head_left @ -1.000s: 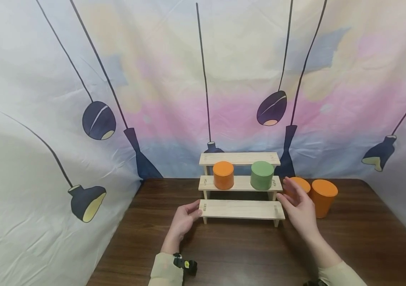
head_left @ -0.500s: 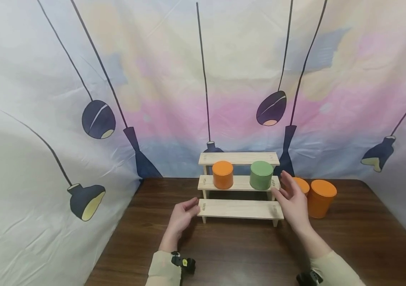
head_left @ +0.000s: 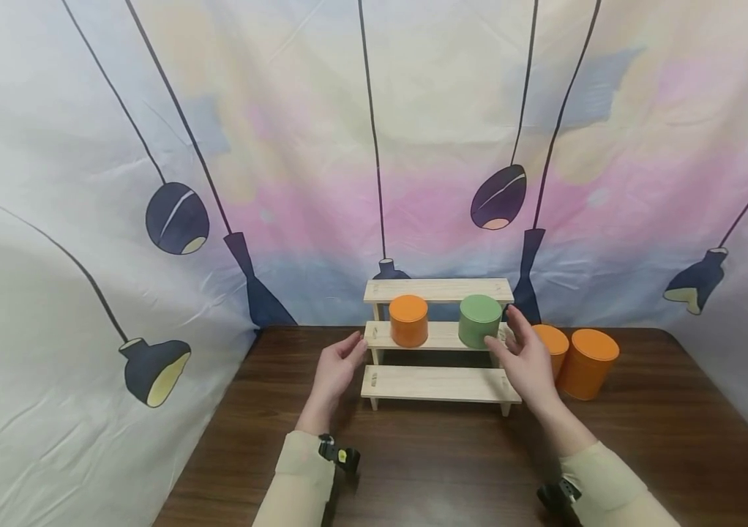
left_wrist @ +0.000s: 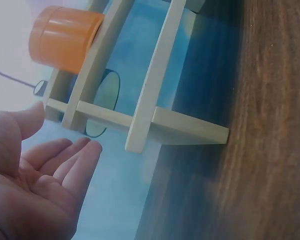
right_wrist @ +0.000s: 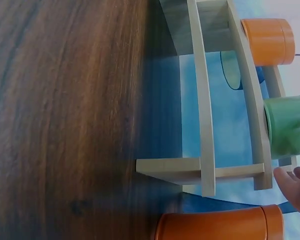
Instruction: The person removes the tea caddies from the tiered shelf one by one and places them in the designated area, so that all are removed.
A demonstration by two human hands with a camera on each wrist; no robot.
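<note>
A three-tier wooden stand (head_left: 440, 382) carries a short orange canister (head_left: 408, 322) and a short green canister (head_left: 478, 322) on its middle step. My left hand (head_left: 334, 372) is by the left end of that step, thumb and fingers apart and holding nothing; in the left wrist view, the palm of this hand (left_wrist: 45, 190) faces up. Close to the green canister's right side is my right hand (head_left: 527, 366), its thumb and fingers spread. In the right wrist view, its fingertips (right_wrist: 291, 185) are at the canister (right_wrist: 287, 127); whether they touch it, I cannot tell.
Two orange canisters stand right of the stand on the dark wooden table (head_left: 433, 468): a taller one (head_left: 588, 366) and another (head_left: 553, 351) partly behind my right hand. A cloth backdrop (head_left: 282, 146) printed with lamps hangs behind and at the sides.
My right hand has moved left, from beside the stand's right end to the green canister. My left hand has risen from the bottom step's end to the middle step's. The canisters stay put.
</note>
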